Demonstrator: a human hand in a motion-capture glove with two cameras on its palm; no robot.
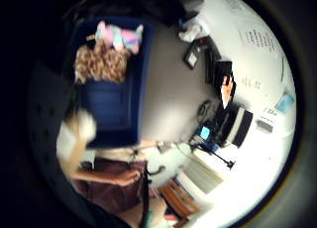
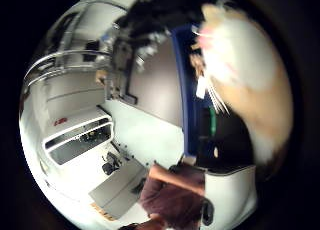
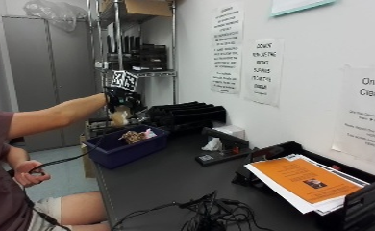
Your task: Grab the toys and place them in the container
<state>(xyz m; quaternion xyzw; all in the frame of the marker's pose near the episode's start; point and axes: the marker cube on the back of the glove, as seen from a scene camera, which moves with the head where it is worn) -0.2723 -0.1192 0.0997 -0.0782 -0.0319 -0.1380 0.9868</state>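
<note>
We see the right hand (image 3: 118, 107) gripping a tan toy (image 3: 119, 117) above the bin (image 3: 127, 150), which holds two toys (image 3: 135, 136).

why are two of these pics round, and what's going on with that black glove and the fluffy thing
No robot here: a person wears a black-gloved right hand with two tiny wide-angle cameras on its palm. Those give the round pictures; the third comes from a camera beside the table. The fingers grip a fluffy tan-and-white plush toy, held above a dark blue plastic bin on the dark grey table. The bin already holds a curly tan plush toy and a pastel pink-and-blue plush toy. An orange-covered stack of papers and a tangle of black cables also lie there.
</note>
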